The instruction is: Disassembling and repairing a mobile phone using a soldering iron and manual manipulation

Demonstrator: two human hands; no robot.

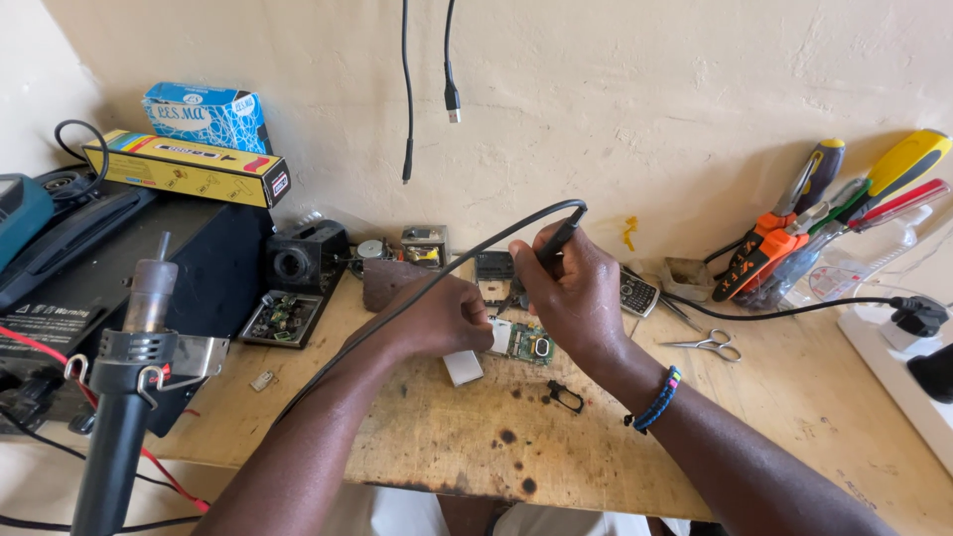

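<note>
Right hand [576, 288] clenched pen-style on soldering iron [556, 238], tip hidden behind fingers. Left hand [447, 318] pins green circuit board [531, 344] at bench [794, 397] centre, grip closed. Scissors [707, 344] at 3 o'clock. Good practice: brace wrist, steady board, brief contact.

A long yellow box [187, 169] with a black side, a red end and a rainbow stripe lies on top of the black case [149, 268] at the left. Just behind the yellow box, against the wall, stands a smaller blue box [208, 116] with white scribble lines. The case's sloping front carries a small white label [32, 316].
</note>
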